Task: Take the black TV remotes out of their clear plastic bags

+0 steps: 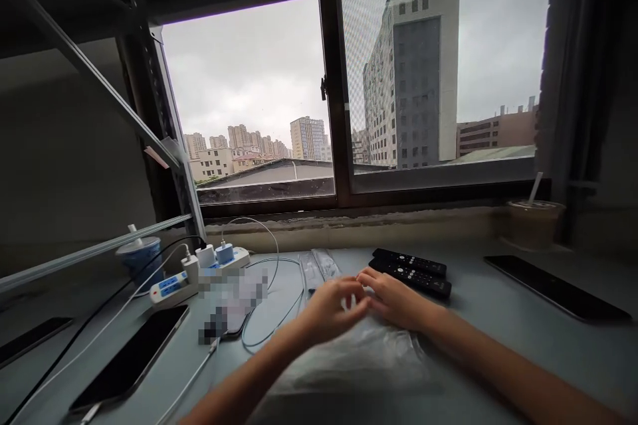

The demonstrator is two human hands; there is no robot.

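Observation:
My left hand (333,309) and my right hand (393,297) meet at the fingertips over the grey table. The left fingers curl round toward the thumb, with a small gap showing between them. The right fingers bend in against the left ones; whatever lies between the tips, if anything, is too small to make out. Beneath both hands spreads a clear plastic bag (359,365). Two black remote controls (416,277) lie side by side just behind my right hand. Another clear plastic wrapper (319,265) lies behind my left hand.
Left on the table are a power strip (174,287) with chargers and cables, a black phone (134,355), a partly blurred phone (236,325) and a blue cup (141,259). A black tablet-like device (555,287) and a drink cup (534,222) stand right. A metal shelf frame (172,113) rises left.

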